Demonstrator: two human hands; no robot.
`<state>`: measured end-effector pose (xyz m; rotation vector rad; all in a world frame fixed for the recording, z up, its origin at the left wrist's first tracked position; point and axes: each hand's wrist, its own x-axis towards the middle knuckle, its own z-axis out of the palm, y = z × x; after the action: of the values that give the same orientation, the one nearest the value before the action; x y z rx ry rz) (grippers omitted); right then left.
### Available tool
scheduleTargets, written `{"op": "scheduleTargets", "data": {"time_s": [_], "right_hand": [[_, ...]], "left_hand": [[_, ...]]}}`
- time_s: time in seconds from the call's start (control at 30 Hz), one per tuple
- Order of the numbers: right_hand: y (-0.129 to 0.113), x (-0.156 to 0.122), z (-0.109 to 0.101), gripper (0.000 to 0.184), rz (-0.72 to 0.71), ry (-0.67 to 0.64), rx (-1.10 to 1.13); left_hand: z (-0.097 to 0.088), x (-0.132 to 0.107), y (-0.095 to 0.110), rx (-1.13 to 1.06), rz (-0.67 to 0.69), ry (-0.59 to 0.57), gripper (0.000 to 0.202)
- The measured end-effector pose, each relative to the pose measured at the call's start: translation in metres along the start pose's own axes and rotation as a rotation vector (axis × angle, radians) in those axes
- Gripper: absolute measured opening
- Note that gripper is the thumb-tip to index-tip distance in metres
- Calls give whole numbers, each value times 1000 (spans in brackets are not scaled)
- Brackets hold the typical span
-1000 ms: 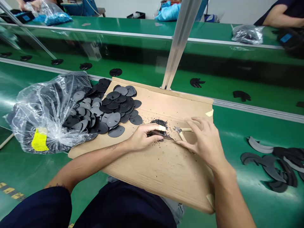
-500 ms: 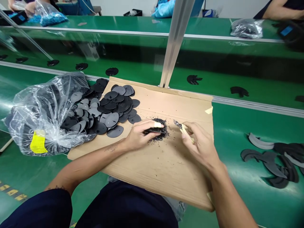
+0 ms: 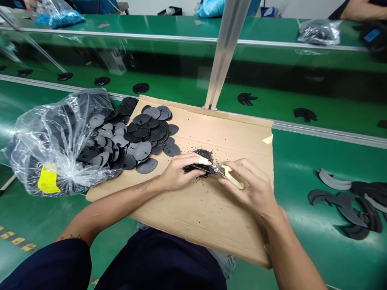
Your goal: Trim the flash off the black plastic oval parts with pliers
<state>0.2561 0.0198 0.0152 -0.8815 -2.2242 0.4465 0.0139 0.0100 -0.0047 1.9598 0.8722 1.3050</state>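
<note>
Black disc (image 3: 200, 166), pinched near edge-on by left hand (image 3: 180, 170), runs long axis rightward to cream-handled nippers (image 3: 225, 171), right hand (image 3: 252, 183) half-curled round them.

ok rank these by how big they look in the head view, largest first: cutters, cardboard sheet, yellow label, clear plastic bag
1. cardboard sheet
2. clear plastic bag
3. yellow label and cutters: too close to rank, with the right hand partly covering the cutters

On my feed I see metal post (image 3: 225, 52) mid-view. Far green bench (image 3: 151, 28): bag of blue pieces (image 3: 65, 19) left, shiny plastic bag (image 3: 319, 32) right. I spot curved dark parts (image 3: 349, 207) overlapping at right, striped tape (image 3: 18, 241) on floor (image 3: 57, 215).
</note>
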Motion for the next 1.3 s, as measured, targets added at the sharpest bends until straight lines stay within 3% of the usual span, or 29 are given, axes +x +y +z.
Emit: {"op": "scheduleTargets", "data": {"time_s": [0.27, 0.4, 0.63, 0.8, 1.03, 1.17, 1.3], "right_hand": [[-3, -3, -5, 18, -23, 10, -175], [-6, -4, -2, 16, 29, 34, -137], [3, -2, 6, 25, 28, 11, -288], [5, -2, 8, 30, 36, -2, -237], [-3, 1, 9, 25, 155, 52, 20], [-10, 0, 14, 17, 85, 60, 83], [-12, -3, 19, 15, -88, 82, -70]], "left_hand": [[1, -1, -2, -25, -49, -29, 19], [0, 0, 1, -3, 2, -36, 17], [1, -3, -1, 268, 121, -112, 27], [-3, -3, -3, 489, 73, -106, 27], [-2, -2, -1, 240, 81, 4, 21], [2, -4, 1, 182, 99, -10, 22], [1, -5, -2, 365, 160, -89, 27]]}}
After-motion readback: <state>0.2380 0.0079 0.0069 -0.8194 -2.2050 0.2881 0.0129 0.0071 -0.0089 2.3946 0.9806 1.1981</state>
